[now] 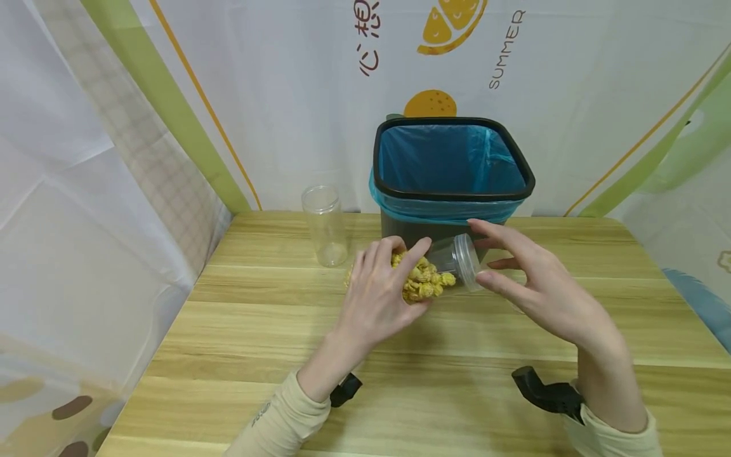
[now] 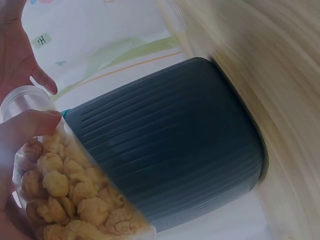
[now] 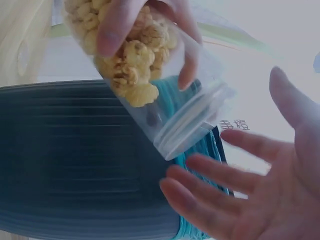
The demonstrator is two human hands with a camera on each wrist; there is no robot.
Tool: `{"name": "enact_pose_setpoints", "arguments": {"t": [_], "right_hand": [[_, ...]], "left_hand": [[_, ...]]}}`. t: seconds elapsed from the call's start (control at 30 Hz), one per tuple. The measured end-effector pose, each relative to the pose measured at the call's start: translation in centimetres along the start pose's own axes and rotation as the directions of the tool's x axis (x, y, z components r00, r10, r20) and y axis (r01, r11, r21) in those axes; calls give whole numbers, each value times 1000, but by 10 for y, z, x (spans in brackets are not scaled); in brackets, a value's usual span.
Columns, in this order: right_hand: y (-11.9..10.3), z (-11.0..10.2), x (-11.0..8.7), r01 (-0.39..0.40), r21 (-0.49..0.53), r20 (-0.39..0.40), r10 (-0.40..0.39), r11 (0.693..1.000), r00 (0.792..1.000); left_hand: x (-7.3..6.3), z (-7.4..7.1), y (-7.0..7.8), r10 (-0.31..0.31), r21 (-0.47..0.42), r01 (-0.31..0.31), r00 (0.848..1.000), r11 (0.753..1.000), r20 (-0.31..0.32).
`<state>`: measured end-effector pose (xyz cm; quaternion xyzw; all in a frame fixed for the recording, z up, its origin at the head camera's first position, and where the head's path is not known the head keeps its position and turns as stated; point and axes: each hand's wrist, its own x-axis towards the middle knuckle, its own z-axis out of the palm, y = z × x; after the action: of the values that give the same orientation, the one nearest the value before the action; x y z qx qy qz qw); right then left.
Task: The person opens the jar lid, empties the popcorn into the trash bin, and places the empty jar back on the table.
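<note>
My left hand (image 1: pixel 379 289) grips a clear plastic jar (image 1: pixel 445 257) partly filled with yellow popcorn (image 1: pixel 422 282). The jar lies tilted over on its side above the table, its ridged rim end toward the right. In the left wrist view the popcorn (image 2: pixel 80 195) fills the jar's lower part, with the thumb across its side. My right hand (image 1: pixel 537 285) is beside the rim end, fingers spread and loosely bent. The right wrist view shows this hand (image 3: pixel 250 185) holding nothing, its fingertips close to the jar's rim (image 3: pixel 192 122).
Behind the jar stands a dark bin (image 1: pixel 454 197) with a blue liner over its black rim. An upright clear jar (image 1: pixel 325 225) is on the wooden table (image 1: pixel 257 317), left of the bin. A faint, clear round thing (image 3: pixel 22 57) lies on the table. Printed curtains hang behind.
</note>
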<state>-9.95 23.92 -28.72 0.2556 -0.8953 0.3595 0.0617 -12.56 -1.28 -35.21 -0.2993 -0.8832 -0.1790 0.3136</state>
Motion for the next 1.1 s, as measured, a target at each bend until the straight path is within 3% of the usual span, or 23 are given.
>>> {"name": "enact_pose_setpoints", "arguments": {"t": [0.2, 0.43, 0.63, 0.93, 1.1], "right_hand": [[-2, 6, 6, -119, -50, -38, 117, 992, 992], [-3, 11, 9, -169, -46, -2, 169, 985, 986], [-3, 10, 7, -132, -35, 3, 132, 991, 991], [3, 8, 6, 67, -17, -34, -68, 998, 997], [1, 7, 5, 73, 41, -36, -72, 996, 997]], "left_hand": [[-1, 0, -1, 31, 74, -29, 999, 997, -27], [-1, 1, -2, 44, 115, -39, 998, 993, -46], [-1, 1, -4, 41, 110, -37, 998, 993, -37], [-1, 2, -6, 15, 58, -14, 1000, 998, -10], [-1, 2, -6, 12, 47, -11, 1000, 999, -4]]}}
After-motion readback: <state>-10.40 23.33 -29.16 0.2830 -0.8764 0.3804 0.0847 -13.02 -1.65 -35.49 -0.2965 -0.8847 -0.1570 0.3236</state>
